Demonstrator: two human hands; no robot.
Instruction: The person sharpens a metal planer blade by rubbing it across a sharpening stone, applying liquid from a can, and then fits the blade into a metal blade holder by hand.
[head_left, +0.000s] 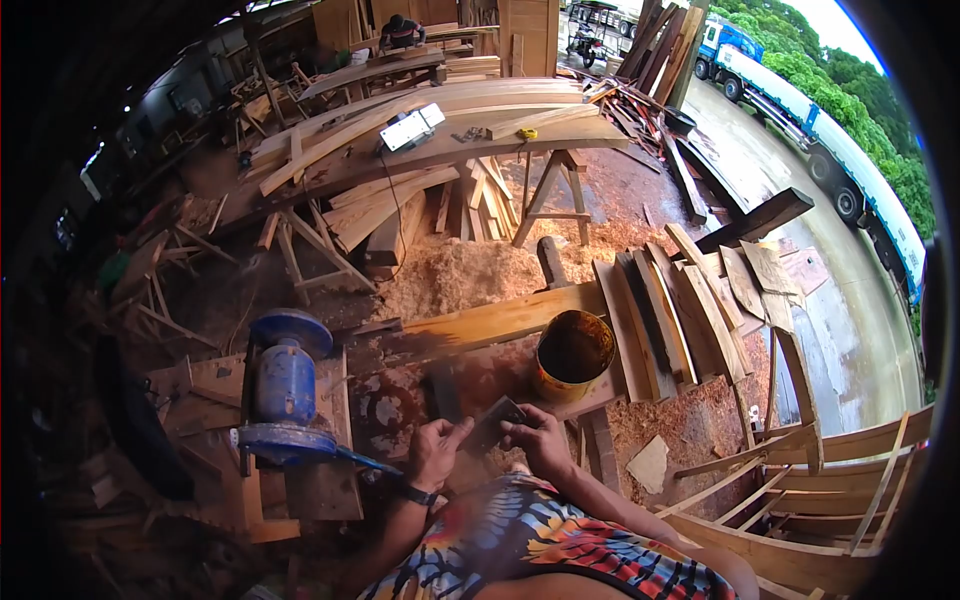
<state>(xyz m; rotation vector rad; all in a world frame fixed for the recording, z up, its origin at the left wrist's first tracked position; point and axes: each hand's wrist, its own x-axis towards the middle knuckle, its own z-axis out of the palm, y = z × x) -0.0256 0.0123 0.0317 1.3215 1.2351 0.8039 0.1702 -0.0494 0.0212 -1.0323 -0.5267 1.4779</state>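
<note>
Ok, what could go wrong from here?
The dark flat piece, held between the right hand and left hand, might nick fingers if its edges are sharp. The left hand could knock the open can just beyond it. The right hand might brush the nearby blue machine.

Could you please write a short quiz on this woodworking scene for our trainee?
1. True or false: the blue metal machine with round ends stands to the person's left of the open, round, yellow-stained can.
2. The thin, flat, dark piece is held by: A) one hand only; B) the bare left hand and bare right hand; C) no hand.
3. Fill in: the long, many-wheeled truck at the upper right has a ____ cab.

Key: 1 true; 2 B; 3 blue.
</note>
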